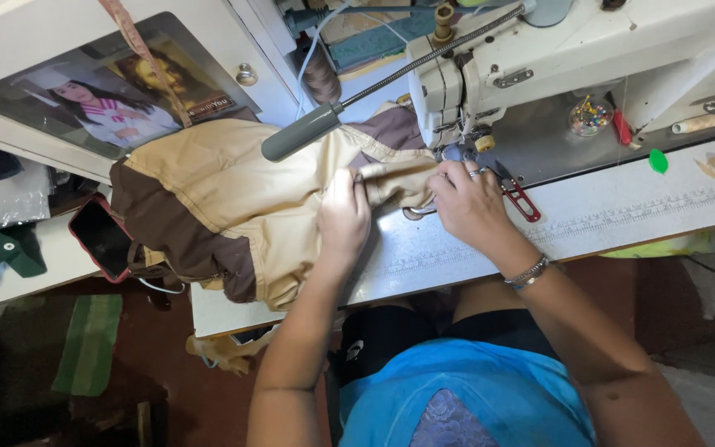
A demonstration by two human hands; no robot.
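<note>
1. Setting: white sewing table [589,219] with a printed ruler strip along its top, seen from above; the person sits at its near edge in a blue top.
2. Left hand [343,217]: fingers curled, pinching a folded edge of the tan and brown garment [233,199] from above.
3. Right hand [469,205]: fingers bent down onto the same folded edge, pressing it flat just in front of the needle area; a ring and a bracelet [528,271] show on this hand and wrist.
4. Garment: the folded part lies between the two hands, right at the foot of the white sewing machine [539,66]; the bulk of the cloth spreads to the left over the table, with a brown band hanging off the near edge.
5. Progress, as a judgement: the fold appears lined up at the machine, but whether any stitching has been laid along it cannot be told; most of the cloth sits left of the needle.
6. Near the hands: red-handled snips [521,199] just right of the right hand; a grey lamp arm [308,131] crossing over the cloth.
7. Further out: a small dish of coloured pins [590,116] and a thread spool [703,122] on the machine bed, a phone in a red case [99,240] at the left, and a framed picture [109,91] beyond it.
</note>
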